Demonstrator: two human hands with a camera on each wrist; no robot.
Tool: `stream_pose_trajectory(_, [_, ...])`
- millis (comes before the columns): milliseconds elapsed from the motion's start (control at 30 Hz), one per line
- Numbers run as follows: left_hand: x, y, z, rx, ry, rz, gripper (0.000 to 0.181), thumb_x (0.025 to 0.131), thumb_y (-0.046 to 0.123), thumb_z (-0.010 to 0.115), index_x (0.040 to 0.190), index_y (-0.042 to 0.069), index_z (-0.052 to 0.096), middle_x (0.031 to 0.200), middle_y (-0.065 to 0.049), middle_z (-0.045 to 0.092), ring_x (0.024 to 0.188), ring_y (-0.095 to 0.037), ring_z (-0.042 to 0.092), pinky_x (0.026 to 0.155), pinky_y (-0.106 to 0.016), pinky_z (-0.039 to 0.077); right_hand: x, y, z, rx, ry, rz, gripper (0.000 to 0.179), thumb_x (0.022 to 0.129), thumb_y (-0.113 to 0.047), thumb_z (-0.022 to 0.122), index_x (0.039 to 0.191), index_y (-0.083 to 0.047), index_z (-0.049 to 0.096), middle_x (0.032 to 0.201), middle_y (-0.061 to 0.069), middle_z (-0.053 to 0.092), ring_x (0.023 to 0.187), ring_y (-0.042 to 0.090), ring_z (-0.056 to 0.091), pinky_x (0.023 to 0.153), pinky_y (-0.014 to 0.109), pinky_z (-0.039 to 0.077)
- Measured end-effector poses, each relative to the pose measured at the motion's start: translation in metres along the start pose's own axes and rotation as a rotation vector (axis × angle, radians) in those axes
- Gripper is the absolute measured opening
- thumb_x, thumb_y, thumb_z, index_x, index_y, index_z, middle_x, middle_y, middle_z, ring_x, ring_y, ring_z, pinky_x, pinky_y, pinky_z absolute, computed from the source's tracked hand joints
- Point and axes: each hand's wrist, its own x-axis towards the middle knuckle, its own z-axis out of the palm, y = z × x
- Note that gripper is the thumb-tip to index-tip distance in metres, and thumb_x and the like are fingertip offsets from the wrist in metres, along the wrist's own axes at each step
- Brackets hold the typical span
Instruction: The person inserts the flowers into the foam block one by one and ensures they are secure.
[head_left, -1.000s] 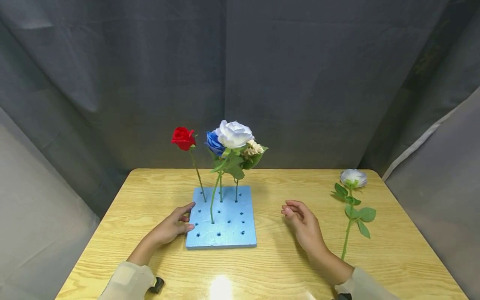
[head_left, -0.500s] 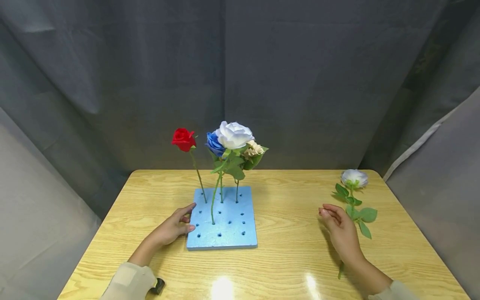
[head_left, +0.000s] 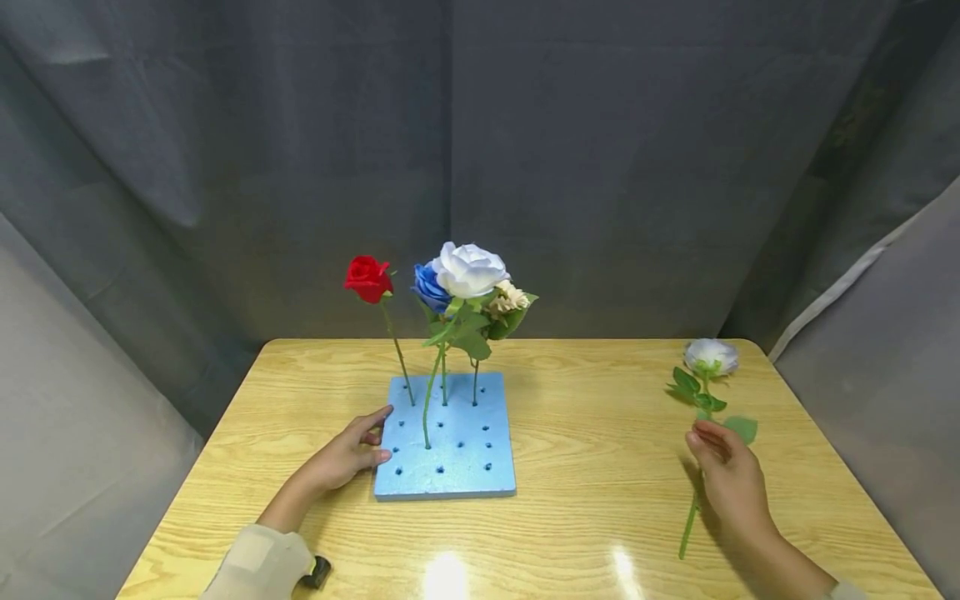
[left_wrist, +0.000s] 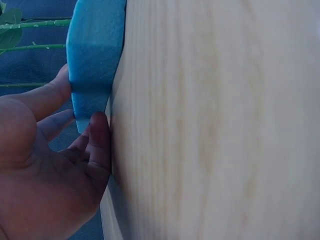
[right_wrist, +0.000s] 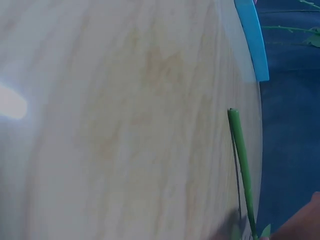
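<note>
A light blue foam board [head_left: 457,479] with rows of holes lies left of centre on the table. A red rose [head_left: 367,279], a blue rose [head_left: 429,288], a large white flower [head_left: 471,271] and a cream flower [head_left: 508,297] stand in its holes. My left hand [head_left: 347,450] holds the board's left edge; in the left wrist view its thumb and fingertips touch the blue edge [left_wrist: 95,65]. At the right lies a whitish rose [head_left: 711,358] on a leafy stem. My right hand [head_left: 731,479] has thumb and fingers closed at mid-stem, covering some leaves. The right wrist view shows the lower stem [right_wrist: 242,160].
The wooden table [head_left: 585,500] has its far edge against a dark grey curtain [head_left: 585,167]. Lighter grey cloth [head_left: 885,375] hangs at the right side. A black wrist strap piece [head_left: 317,572] shows by the left sleeve [head_left: 258,562].
My right hand has moved right from the table's middle to the lying rose's stem, its thumb and fingers coming together there. The left hand stays at the board's edge.
</note>
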Motion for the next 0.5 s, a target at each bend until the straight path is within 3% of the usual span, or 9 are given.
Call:
stream_pose_trajectory(100, [0.0, 0.0, 0.0, -0.009, 0.0, -0.001, 0.076, 0.1, 0.018, 0.069, 0.164, 0.016, 0.029, 0.156, -0.022, 0.037, 0.127, -0.033, 0.044, 0.098, -0.044, 0.044, -0.002, 0.004, -0.004, -0.015, 0.007, 0.011, 0.067, 0.109, -0.045, 0.046, 0.154, 0.005, 0.037, 0.148, 0.027, 0.048, 0.132, 0.044, 0.048, 0.077, 0.005, 0.04])
stream_pose_trajectory(300, [0.001, 0.0, 0.0, -0.014, 0.001, -0.009, 0.076, 0.1, 0.018, 0.069, 0.164, 0.017, 0.029, 0.156, -0.021, 0.037, 0.126, -0.033, 0.044, 0.097, -0.043, 0.044, -0.006, 0.007, -0.01, -0.019, 0.046, 0.017, 0.065, 0.109, -0.042, 0.05, 0.153, 0.004, 0.039, 0.148, 0.028, 0.048, 0.133, 0.049, 0.046, 0.076, 0.004, 0.038])
stream_pose_trajectory(433, [0.001, -0.001, 0.0, -0.01, 0.0, -0.011, 0.076, 0.1, 0.019, 0.069, 0.164, 0.018, 0.029, 0.158, -0.021, 0.036, 0.128, -0.033, 0.044, 0.098, -0.043, 0.044, -0.007, 0.012, -0.015, -0.054, 0.036, 0.036, 0.067, 0.109, -0.043, 0.05, 0.154, 0.005, 0.036, 0.148, 0.029, 0.047, 0.132, 0.047, 0.045, 0.082, 0.008, 0.045])
stream_pose_trajectory(500, [0.001, -0.001, 0.0, -0.013, -0.002, -0.01, 0.076, 0.1, 0.019, 0.069, 0.164, 0.018, 0.029, 0.158, -0.021, 0.035, 0.128, -0.033, 0.044, 0.098, -0.044, 0.045, -0.007, 0.015, -0.016, -0.057, 0.03, 0.052, 0.069, 0.108, -0.044, 0.051, 0.154, 0.005, 0.036, 0.147, 0.029, 0.047, 0.128, 0.039, 0.05, 0.082, 0.008, 0.046])
